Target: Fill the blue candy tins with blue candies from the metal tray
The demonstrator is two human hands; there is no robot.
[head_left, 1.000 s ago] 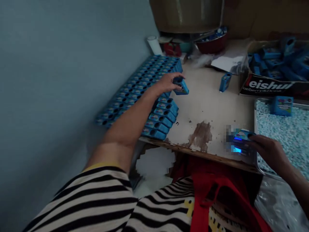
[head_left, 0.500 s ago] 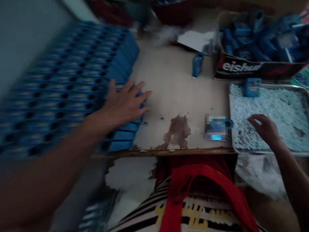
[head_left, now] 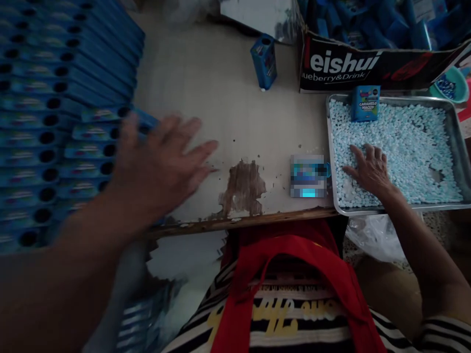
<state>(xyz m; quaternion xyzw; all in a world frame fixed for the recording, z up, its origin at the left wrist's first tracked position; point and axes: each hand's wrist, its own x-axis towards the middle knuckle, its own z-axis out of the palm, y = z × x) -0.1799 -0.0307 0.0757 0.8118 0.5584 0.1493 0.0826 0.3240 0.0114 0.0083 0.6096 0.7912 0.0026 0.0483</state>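
Note:
My left hand [head_left: 162,162], a little blurred, is spread open beside and partly over the nearest blue boxes [head_left: 90,149] with round holes in their tops. It hides some of them, and nothing shows in its fingers. My right hand [head_left: 370,169] lies palm down on small pale-blue candies [head_left: 412,147], fingers apart, inside a metal tray [head_left: 458,128]. A blue candy box [head_left: 365,104] stands at that tray's far left edge. Between my hands, near the tray, lies a small pixelated blue item [head_left: 308,175].
One blue box [head_left: 264,63] stands alone on the table [head_left: 206,98]. Behind the tray, a black carton [head_left: 342,63] holds many blue boxes. A teal bowl [head_left: 449,84] is at the far right. Bare wood shows at a worn patch [head_left: 245,186] near the table's front edge.
The view has shifted down and right. My right hand has gone from half-curled fingers to lying spread on the candies. My left hand stays spread near the boxes and appears larger.

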